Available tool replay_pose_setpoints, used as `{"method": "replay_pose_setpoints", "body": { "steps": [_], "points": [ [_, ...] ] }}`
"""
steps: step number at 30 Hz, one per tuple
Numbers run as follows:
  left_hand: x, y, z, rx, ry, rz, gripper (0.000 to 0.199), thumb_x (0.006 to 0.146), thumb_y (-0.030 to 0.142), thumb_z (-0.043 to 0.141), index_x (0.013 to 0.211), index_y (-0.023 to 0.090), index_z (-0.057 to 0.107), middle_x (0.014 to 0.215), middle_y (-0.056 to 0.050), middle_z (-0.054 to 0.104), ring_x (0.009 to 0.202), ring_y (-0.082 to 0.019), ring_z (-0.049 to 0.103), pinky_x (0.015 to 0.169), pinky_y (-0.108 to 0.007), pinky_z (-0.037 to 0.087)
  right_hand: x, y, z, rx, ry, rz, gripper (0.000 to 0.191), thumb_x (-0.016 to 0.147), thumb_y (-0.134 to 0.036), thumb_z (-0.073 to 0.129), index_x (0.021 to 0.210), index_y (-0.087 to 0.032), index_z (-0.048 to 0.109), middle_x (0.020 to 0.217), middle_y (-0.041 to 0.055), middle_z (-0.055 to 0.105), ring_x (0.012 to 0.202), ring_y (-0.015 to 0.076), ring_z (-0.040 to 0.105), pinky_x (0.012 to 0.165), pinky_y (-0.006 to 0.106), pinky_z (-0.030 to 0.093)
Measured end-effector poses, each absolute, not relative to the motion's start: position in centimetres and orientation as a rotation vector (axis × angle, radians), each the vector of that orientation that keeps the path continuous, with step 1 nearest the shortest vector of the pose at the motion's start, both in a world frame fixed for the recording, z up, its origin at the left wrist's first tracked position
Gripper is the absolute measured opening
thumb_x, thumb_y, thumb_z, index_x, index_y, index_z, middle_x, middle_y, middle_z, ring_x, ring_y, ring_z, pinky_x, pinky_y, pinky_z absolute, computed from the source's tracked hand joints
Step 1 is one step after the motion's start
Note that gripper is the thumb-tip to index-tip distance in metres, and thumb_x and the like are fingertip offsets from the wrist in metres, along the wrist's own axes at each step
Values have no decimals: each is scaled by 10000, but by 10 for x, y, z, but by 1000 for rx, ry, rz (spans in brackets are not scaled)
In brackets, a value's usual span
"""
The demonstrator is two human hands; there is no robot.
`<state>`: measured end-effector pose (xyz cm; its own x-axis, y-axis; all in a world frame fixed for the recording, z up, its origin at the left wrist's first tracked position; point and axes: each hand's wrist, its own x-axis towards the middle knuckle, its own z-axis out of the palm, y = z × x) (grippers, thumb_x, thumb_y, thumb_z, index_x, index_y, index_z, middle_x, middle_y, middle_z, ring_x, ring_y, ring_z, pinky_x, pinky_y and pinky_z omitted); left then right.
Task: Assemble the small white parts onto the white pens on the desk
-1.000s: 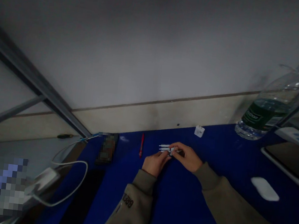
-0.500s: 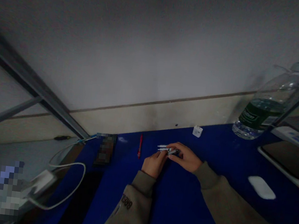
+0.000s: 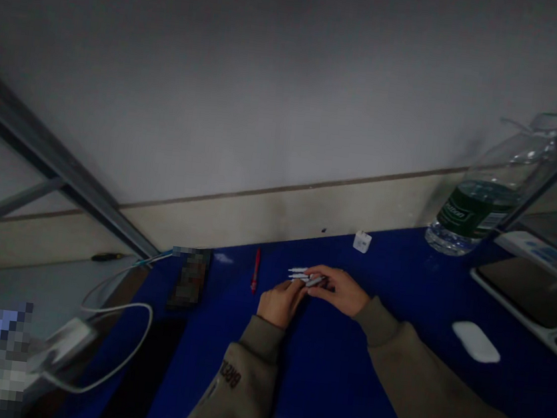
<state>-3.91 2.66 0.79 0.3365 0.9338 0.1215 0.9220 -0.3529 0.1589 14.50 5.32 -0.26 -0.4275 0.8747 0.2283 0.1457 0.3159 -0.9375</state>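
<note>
1. Everything in view has slid slightly toward the left of the frame since the earlier picture, so the head has turned a little; the hands keep nearly the same pose near the centre.
2. Fingers of the right hand (image 3: pixel 339 291) are pressed together on a small bundle of slim white sticks (image 3: pixel 301 274), whose tips point left. The left hand (image 3: pixel 280 304) has its fingers closed against the same bundle. What the sticks are is too small to tell.
3. They are held just above the blue surface (image 3: pixel 330 376), right of a red pen (image 3: pixel 255 270) and below a white plug cube (image 3: pixel 362 242).
4. Further right stand a water bottle (image 3: pixel 468 217) and a white mouse (image 3: pixel 475 341).
5. Risk: the sticks are thin and loosely bunched, so a relaxed pinch could let one slip and roll across the surface.
</note>
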Motion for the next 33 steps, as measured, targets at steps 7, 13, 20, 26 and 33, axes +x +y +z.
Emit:
{"method": "replay_pose_setpoints", "body": {
  "steps": [7,13,20,26,33],
  "points": [
    [-36,24,13,2502,1848,406,355,888,494,380,977,208,570,857,-53,641,799,-168,590,612,-224,407,148,62,-8,-952,-1586,1190,306,858,-377,479,1043,-169,606,600,-16,537,553,107,504,518,237,414],
    [-39,27,16,2274,2097,306,498,806,652,385,812,194,582,739,-50,645,697,-175,607,532,-227,334,152,59,0,-943,-1459,1253,320,848,-390,486,1040,-157,591,541,-30,507,497,100,469,482,236,379],
    [-42,30,18,2155,2198,360,518,845,617,335,689,193,590,655,-35,644,649,-157,611,503,-227,270,160,70,-10,-1014,-1354,1162,334,833,-407,480,988,-145,616,633,23,580,549,124,518,474,236,389],
    [-40,31,17,2123,2232,364,517,856,607,321,689,204,597,636,-33,637,627,-156,594,517,-219,272,181,86,-34,-1355,-1526,451,230,828,-298,482,955,-181,634,922,77,651,826,202,571,748,349,450],
    [-42,32,17,2118,2259,357,507,869,582,309,675,197,576,621,-37,626,627,-162,598,516,-226,249,191,85,-40,-1623,-1621,-9,233,813,-216,506,1015,-163,609,959,134,607,881,263,502,785,417,404]
  ]
}}
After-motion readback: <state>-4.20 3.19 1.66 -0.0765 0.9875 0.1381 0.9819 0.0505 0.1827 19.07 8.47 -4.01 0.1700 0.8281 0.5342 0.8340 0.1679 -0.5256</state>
